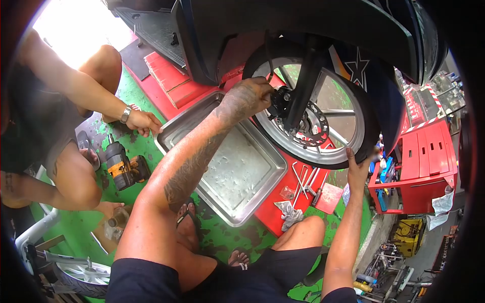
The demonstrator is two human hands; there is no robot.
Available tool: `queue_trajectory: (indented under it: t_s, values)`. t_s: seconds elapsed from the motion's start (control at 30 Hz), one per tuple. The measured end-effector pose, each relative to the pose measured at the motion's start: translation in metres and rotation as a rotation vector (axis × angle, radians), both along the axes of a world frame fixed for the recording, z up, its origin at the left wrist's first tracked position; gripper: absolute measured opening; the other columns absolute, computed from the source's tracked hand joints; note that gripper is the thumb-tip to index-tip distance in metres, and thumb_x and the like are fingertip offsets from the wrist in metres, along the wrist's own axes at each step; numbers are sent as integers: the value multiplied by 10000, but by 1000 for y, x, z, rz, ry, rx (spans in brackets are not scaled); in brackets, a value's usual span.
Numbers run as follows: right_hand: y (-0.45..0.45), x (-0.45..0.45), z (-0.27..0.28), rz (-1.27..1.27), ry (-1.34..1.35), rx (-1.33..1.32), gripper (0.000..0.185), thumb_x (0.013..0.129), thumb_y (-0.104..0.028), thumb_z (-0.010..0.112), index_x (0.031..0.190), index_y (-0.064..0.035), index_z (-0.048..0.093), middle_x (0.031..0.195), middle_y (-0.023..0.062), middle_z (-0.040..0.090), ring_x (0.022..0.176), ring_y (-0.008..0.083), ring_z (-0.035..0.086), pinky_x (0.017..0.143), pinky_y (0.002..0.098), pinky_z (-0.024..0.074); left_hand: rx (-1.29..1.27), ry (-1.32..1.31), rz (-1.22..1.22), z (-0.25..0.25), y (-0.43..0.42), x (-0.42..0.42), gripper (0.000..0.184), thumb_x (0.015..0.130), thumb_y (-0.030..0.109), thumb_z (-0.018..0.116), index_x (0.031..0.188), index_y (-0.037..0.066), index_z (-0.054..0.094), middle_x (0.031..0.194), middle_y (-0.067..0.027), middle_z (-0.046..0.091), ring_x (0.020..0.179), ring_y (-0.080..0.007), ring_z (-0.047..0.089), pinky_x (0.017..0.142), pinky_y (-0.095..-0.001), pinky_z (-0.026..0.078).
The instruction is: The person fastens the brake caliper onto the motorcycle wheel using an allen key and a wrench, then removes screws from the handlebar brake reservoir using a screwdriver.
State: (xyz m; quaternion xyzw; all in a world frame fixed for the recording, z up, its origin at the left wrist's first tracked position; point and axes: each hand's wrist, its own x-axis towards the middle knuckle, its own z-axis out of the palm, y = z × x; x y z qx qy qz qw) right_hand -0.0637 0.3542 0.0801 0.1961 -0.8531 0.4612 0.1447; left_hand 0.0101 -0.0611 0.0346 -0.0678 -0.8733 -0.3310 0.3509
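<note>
The motorcycle's front wheel [361,136] stands in front of me, with a black fork leg [303,83] and a drilled brake disc [318,132] on its near side. My left hand [256,95] is closed at the brake caliper [279,102]; what its fingers pinch is hidden. Lower right, my right hand [358,166] grips the tyre's edge, its thumb and fingers spread across the rubber. Below my left forearm lies a shallow metal tray [237,217], wet inside.
A co-worker's hand [144,122] reaches to the tray's corner; their other hand is near a bottle [120,218]. A cordless impact wrench [124,164] lies on the green floor. Hex keys [303,184] and a rag [289,214] rest on the red platform. A red tool cart [419,161] stands right.
</note>
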Motion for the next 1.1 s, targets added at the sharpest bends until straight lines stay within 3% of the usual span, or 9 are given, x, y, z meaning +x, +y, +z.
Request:
queue_trajectory:
  t_s: [0.13, 0.23, 0.3, 0.43, 0.5, 0.6, 0.8, 1.0, 1.1]
  values:
    - [-3, 1, 0, 18, 16, -29, 952, 921, -262, 822, 1599, 15, 214, 1608, 190, 325, 1477, 274, 342, 1236, 390, 234, 228, -120, -86, 3, -3, 1, 210, 868, 94, 661, 1036, 47, 778, 914, -100, 713, 798, -223, 721, 752, -350, 574]
    - [-2, 3, 4, 5, -15, 22, 1034, 943, -260, 799, 1623, 68, 94, 1666, 224, 248, 1524, 275, 282, 1267, 372, 166, 317, -230, -119, 3, -7, 1, 236, 884, 100, 667, 1083, 47, 783, 927, -97, 733, 805, -170, 718, 758, -316, 568]
    - [-2, 1, 2, -6, 22, 17, 1002, 920, -294, 821, 1607, 42, 174, 1627, 209, 293, 1496, 279, 317, 1245, 389, 215, 332, -255, -108, 1, -5, 1, 253, 893, 108, 668, 1111, 49, 783, 944, -96, 744, 814, -146, 716, 764, -306, 567]
    - [1, -2, 1, 11, 29, 1, 1001, 905, -331, 832, 1601, 32, 211, 1607, 204, 314, 1484, 282, 331, 1235, 399, 241, 253, -128, -102, -1, -3, 2, 233, 886, 99, 661, 1079, 26, 769, 915, -121, 716, 789, -226, 717, 753, -337, 573]
    - [1, -3, 1, -4, 37, 16, 993, 908, -314, 830, 1602, 33, 209, 1610, 201, 313, 1485, 280, 332, 1235, 395, 241, 101, -14, -81, -1, -2, 2, 224, 880, 92, 660, 1065, 14, 758, 900, -137, 698, 774, -276, 709, 745, -358, 576]
    - [-1, 0, 3, -2, 41, 17, 971, 915, -280, 825, 1602, 29, 212, 1612, 194, 318, 1483, 275, 338, 1235, 388, 244, 107, 26, -14, -7, 5, 1, 205, 865, 67, 661, 1040, -3, 743, 891, -158, 674, 775, -339, 688, 727, -397, 570]
    - [-9, 8, 11, 7, 17, 12, 934, 928, -235, 813, 1605, 7, 216, 1609, 186, 345, 1470, 258, 363, 1230, 380, 257, 330, -40, -107, -14, 9, 0, 217, 839, 36, 666, 1045, -25, 699, 923, -166, 664, 822, -355, 678, 734, -441, 543]
    - [-9, 9, 13, -1, 6, 18, 946, 928, -272, 814, 1601, 18, 215, 1587, 195, 388, 1444, 265, 407, 1214, 380, 293, -7, -31, -27, -6, 2, 4, 235, 895, 89, 643, 1106, -3, 693, 978, -169, 662, 891, -369, 683, 789, -438, 561]
    - [-8, 7, 11, -8, 29, 20, 960, 923, -287, 819, 1602, 21, 214, 1586, 197, 393, 1442, 268, 414, 1212, 376, 298, 68, -11, -106, -8, -4, -1, 232, 906, 90, 643, 1112, 5, 709, 973, -165, 674, 847, -362, 685, 751, -438, 561]
